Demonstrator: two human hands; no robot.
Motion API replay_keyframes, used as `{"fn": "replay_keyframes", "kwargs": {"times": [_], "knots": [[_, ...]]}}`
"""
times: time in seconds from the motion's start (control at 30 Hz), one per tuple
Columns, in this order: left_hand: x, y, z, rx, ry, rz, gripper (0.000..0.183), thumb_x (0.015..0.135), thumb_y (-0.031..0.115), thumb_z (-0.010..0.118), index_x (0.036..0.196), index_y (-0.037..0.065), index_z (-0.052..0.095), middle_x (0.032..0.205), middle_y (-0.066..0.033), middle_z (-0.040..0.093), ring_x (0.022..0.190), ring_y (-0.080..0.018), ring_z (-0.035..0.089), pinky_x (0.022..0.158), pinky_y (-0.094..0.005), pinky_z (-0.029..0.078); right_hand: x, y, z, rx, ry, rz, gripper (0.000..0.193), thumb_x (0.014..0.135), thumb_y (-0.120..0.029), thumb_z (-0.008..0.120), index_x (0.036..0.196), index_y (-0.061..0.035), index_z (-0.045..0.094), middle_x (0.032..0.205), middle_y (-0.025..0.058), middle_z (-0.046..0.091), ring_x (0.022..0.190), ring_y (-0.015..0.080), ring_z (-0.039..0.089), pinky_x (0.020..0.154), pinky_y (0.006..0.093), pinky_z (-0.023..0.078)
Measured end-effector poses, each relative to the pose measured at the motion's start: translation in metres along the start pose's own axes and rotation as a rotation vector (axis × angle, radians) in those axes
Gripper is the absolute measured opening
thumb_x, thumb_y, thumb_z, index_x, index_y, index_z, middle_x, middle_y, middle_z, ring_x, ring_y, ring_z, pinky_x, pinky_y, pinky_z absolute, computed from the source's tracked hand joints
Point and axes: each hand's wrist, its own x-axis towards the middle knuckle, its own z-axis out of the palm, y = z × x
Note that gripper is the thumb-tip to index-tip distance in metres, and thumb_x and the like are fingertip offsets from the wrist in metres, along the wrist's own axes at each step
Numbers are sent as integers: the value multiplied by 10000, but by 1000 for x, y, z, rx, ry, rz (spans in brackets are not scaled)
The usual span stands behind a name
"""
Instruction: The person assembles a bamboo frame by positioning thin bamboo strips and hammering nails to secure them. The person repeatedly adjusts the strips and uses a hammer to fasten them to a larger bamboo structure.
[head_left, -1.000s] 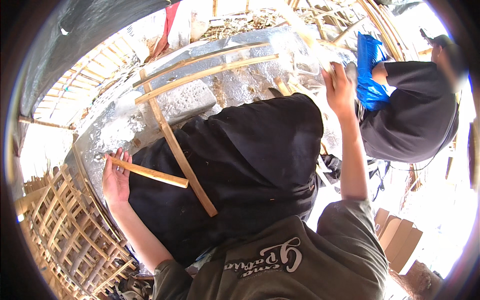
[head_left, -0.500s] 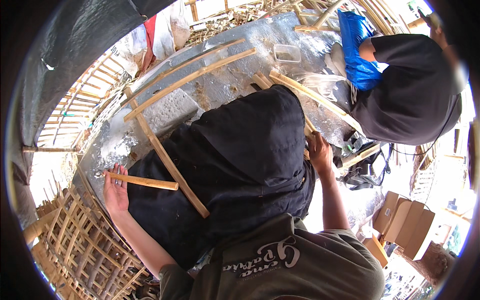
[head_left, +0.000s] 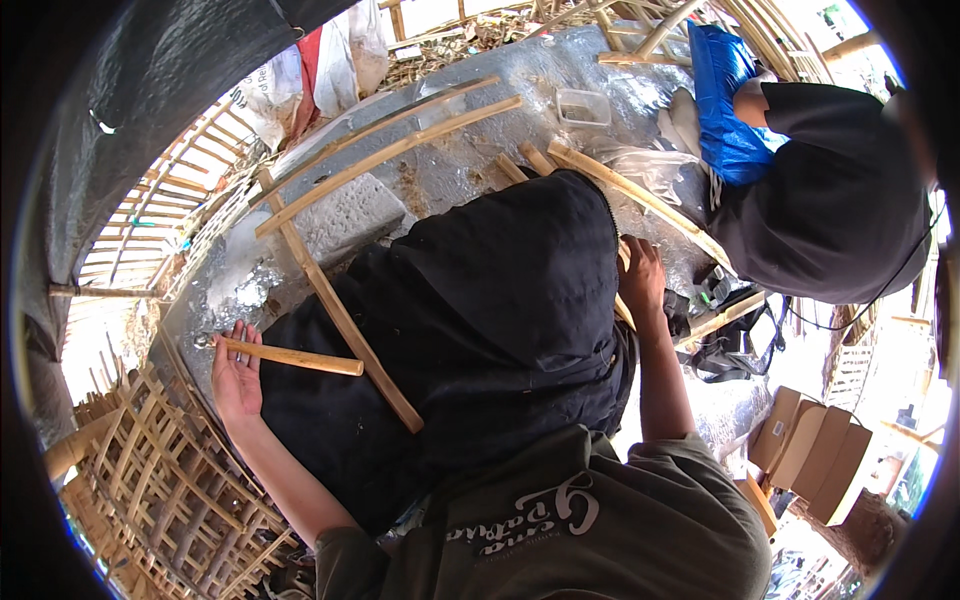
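My left hand (head_left: 238,385) is at the left beside my black-trousered leg, palm up. A slim wooden stick (head_left: 300,357) lies across its fingers, which curl only loosely. The stick's right end reaches over the dark cloth; what its left end bears is too small to tell. My right hand (head_left: 645,275) is at the far side of my raised knee (head_left: 520,260), its fingers closed round a bamboo strip (head_left: 625,312). The knee hides part of that strip. A longer bamboo strip (head_left: 345,325) leans over my leg between the hands, touching neither.
A pale block (head_left: 350,215) and crossed bamboo strips (head_left: 400,150) lie on the grey sheet. Beyond are a plastic tub (head_left: 583,108) and a clear bag (head_left: 645,170). Another person in black (head_left: 830,200) sits at right by a blue bag (head_left: 720,100). A woven bamboo basket (head_left: 170,490) stands lower left.
My right hand has shifted slightly up along the strip by my knee. The left hand keeps the stick in place. The other person's raised hand at the top right has dropped from sight.
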Motion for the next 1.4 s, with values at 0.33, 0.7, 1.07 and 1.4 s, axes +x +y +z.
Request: {"fn": "replay_keyframes", "kwargs": {"times": [0.33, 0.7, 1.07, 1.4], "knots": [[0, 0, -1, 8, 8, 0, 301, 1040, 311, 509, 1147, 30, 497, 1278, -152, 565, 1183, -268, 578, 1078, -426, 481, 24, 4, 8, -18, -135, 43, 239, 832, -235, 740, 1018, -95, 690, 1000, 140, 703, 945, 344, 680, 815, 456, 535], [3, 1, -3, 32, -10, 1, 321, 1042, 309, 503, 1150, 7, 499, 1278, -146, 562, 1200, -270, 569, 1086, -421, 477, 38, 51, 8, 363, 23, 54, 182, 895, -180, 692, 992, -32, 647, 931, 188, 699, 869, 358, 690, 770, 428, 540], [5, 0, -5, 9, -12, -5, 332, 1049, 308, 482, 1151, -7, 514, 1272, -151, 563, 1210, -270, 558, 1098, -419, 468, 40, 55, 15, 353, -19, 73, 181, 875, -187, 720, 994, -53, 696, 929, 177, 701, 825, 312, 699, 745, 404, 552], [3, 2, -2, 32, 8, -3, 350, 1044, 314, 494, 1171, -11, 506, 1277, -151, 560, 1214, -271, 554, 1100, -419, 463, 26, 40, 27, 248, -20, 47, 188, 852, -155, 714, 1026, -90, 692, 1044, 180, 682, 984, 368, 662, 826, 440, 535]]}}
